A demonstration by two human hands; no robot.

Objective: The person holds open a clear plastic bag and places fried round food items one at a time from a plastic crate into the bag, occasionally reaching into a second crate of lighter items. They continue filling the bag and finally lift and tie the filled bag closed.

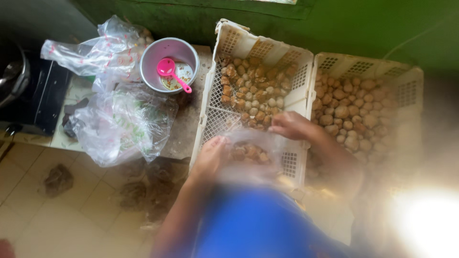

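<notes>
Over two crates [306, 81]: two hands, left hand [210, 155] holding one bag [251, 145], right hand [289, 125].

a pink scoop [170, 71] lies in a metal bowl [168, 51] beside crumpled plastic bags [119, 124].

Toward four o'clock a bright glare [430, 224] washes out the floor and the near corner of the right crate [411, 76]. The blue sleeve [253, 224] at six o'clock is only a blur. The clear bag [251, 143] between the hands is smeared; its brown pieces cannot be told. At nine o'clock, the dark appliance [28, 91] is cut by the edge.
</notes>
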